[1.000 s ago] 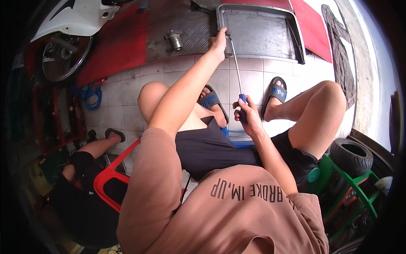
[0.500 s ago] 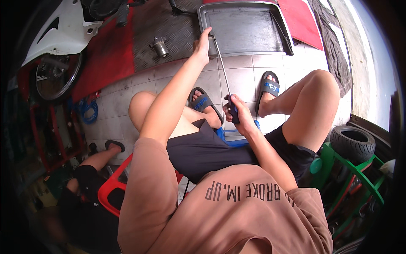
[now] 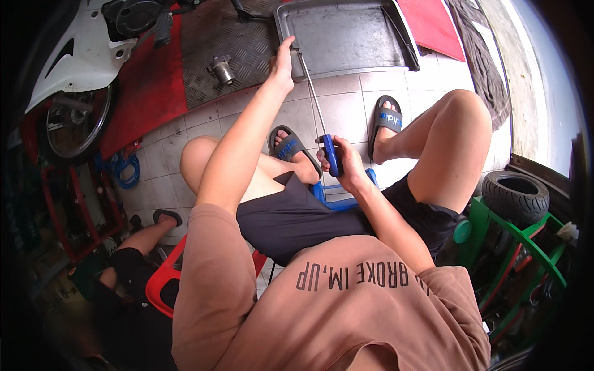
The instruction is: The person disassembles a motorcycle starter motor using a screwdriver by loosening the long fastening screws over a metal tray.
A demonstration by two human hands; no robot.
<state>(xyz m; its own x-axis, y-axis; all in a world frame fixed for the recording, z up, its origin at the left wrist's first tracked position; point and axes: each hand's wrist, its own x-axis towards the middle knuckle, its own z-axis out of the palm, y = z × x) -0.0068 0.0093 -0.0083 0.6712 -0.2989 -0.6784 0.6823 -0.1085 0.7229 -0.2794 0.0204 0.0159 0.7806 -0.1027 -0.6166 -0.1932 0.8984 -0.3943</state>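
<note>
My left hand [image 3: 282, 68] reaches far forward and is closed around a grey metal cylindrical part [image 3: 299, 73], mostly hidden behind the palm and fingers. My right hand [image 3: 348, 162] grips the blue and black handle of a long screwdriver [image 3: 332, 154] above the tiled floor, between my legs. The thin shaft slants forward and left, and its far end meets the cylindrical part beside my left fingers. Whether the tip sits in a screw is too small to tell. A metal tray [image 3: 346, 43] lies just beyond my left hand.
Another metal cylindrical part [image 3: 221, 71] rests on the dark tread mat [image 3: 204, 37] left of my hand. A white motorcycle [image 3: 68, 55] stands at far left near a coiled blue hose [image 3: 127, 170]. Right are a tire [image 3: 515, 198] and green rack [image 3: 532, 244]. Another person's leg [image 3: 151, 235] shows lower left.
The screwdriver handle has turned in my right hand, showing more of its blue side. The whole view has shifted slightly, and my left hand keeps its hold on the part.
</note>
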